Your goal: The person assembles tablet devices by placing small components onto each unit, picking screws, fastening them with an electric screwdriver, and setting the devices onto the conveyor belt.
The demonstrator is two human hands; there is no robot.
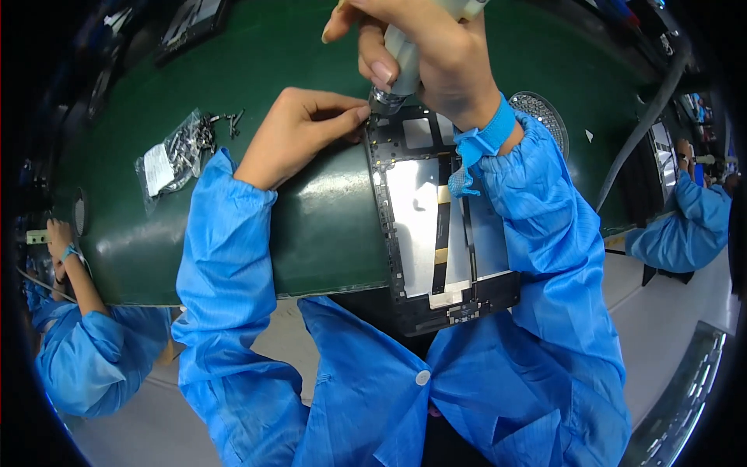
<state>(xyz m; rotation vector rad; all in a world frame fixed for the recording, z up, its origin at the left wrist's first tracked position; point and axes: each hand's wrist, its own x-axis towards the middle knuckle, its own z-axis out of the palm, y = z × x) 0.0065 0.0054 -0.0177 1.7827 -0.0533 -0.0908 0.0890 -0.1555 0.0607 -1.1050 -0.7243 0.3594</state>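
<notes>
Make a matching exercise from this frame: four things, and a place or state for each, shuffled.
Things:
1. electric screwdriver
2. bag of screws
3. left hand
4. round mesh disc

Places or states:
A. fingertips on the open device frame's top left corner
B. on the green mat, far left
C. gripped in the right hand, tip down on the frame
D. behind the right sleeve

Pairs: 1-C, 2-B, 3-A, 4-D

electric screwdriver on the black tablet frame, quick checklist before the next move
1. Grey electric screwdriver gripped in right hand: ok.
2. Its tip on the top left corner of the black tablet frame with silver back plate: ok.
3. Left hand fingers steady that corner: ok.
4. Screw seated under the tip: cannot tell, hidden.
5. Clear plastic bag of small screws lies on the green mat, left of the hand: ok.
</notes>
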